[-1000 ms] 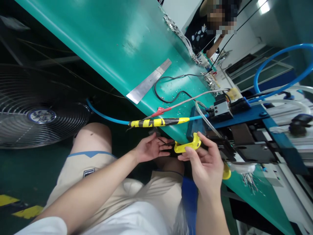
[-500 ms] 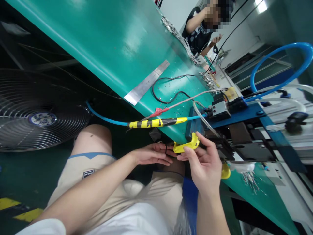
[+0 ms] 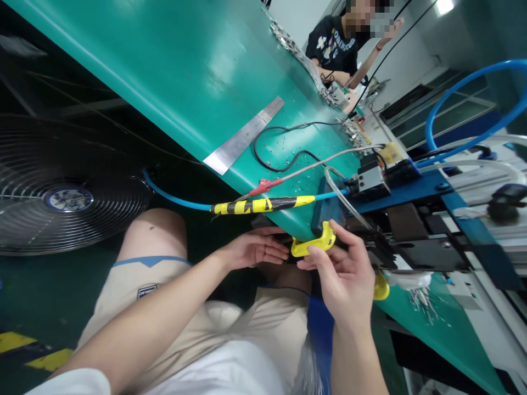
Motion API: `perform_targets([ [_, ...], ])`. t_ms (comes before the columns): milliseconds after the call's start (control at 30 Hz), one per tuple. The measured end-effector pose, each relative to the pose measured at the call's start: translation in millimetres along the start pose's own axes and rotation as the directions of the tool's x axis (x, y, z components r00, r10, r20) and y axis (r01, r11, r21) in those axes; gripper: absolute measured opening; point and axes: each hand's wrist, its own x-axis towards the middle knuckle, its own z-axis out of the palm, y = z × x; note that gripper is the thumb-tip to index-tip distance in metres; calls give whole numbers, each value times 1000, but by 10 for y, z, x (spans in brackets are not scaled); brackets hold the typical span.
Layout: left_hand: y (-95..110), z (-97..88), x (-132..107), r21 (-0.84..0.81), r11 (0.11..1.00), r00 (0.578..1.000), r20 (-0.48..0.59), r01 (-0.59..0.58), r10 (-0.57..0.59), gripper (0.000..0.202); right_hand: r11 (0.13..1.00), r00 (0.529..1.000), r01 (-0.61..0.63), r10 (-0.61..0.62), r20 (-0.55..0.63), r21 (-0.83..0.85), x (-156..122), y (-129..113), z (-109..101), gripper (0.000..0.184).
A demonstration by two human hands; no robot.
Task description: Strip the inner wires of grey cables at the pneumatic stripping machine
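Note:
In the head view my right hand (image 3: 343, 266) pinches a small yellow curved piece (image 3: 315, 244) between thumb and fingers, just in front of the table edge. The piece is bowed, with raised ends and small dark marks near its right end; its exact kind I cannot make out. To its left is my left hand (image 3: 257, 249), fingers loosely stretched and slightly bent towards the piece. Some of those fingertips lie close to its left end, and I see nothing held in them. Dark shadow beneath the table hides what lies behind the left fingers.
A blue hose (image 3: 177, 200) with a yellow-black taped section (image 3: 263, 206) crosses above my hands. A metal ruler (image 3: 245, 134) lies on the green table (image 3: 164, 66). Right stands a machine (image 3: 428, 249); left, a fan (image 3: 68, 200). A co-worker (image 3: 335, 46) sits across the table.
My left hand has drawn slightly left and its fingers have bent more; the dark strip by its fingers no longer shows. The right hand keeps the yellow piece in place. The co-worker's arm has moved.

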Motion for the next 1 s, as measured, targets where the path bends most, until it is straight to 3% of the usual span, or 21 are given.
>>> perform_targets([
  [133, -31, 4, 90, -60, 991, 993, 16, 122, -121, 34, 1000, 1000, -9, 9, 12, -11, 5, 10, -9, 46],
  [267, -51, 20, 133, -38, 947, 945, 93, 318, -313, 51, 1000, 1000, -7, 8, 13, -22, 10, 9, -15, 47],
  [333, -45, 27, 120, -35, 935, 930, 115, 354, -348, 55, 1000, 1000, -14, 14, 9, -19, 9, 3, -13, 47],
  [400, -40, 33, 106, -67, 951, 950, 106, 301, -293, 43, 1000, 1000, -18, 18, 6, -17, 7, -4, -8, 47],
  [467, -36, 37, 98, -123, 979, 986, 67, 160, -153, 19, 1000, 1000, -21, 21, 2, -13, 4, -13, -1, 46],
  [567, -23, 18, 87, -188, 980, 997, 10, -69, 72, 21, 1000, 1000, -30, 30, -7, -4, 2, -25, 10, 45],
  [633, -19, -18, 68, -211, 967, 989, -8, -146, 147, 13, 999, 999, -33, 33, -9, 4, 2, -28, 13, 45],
  [733, -68, -74, 21, -205, 965, 986, -44, -166, 160, 33, 999, 999, -35, 35, -3, 12, 3, -27, 10, 45],
  [867, -236, -43, -24, -131, 983, 991, -58, -129, 123, 19, 999, 999, -39, 39, 12, 8, 2, -24, -3, 45],
  [1000, -326, 71, 30, -19, 998, 998, -15, -63, 62, 34, 999, 999, -44, 44, 18, 1, 6, -26, -8, 46],
])
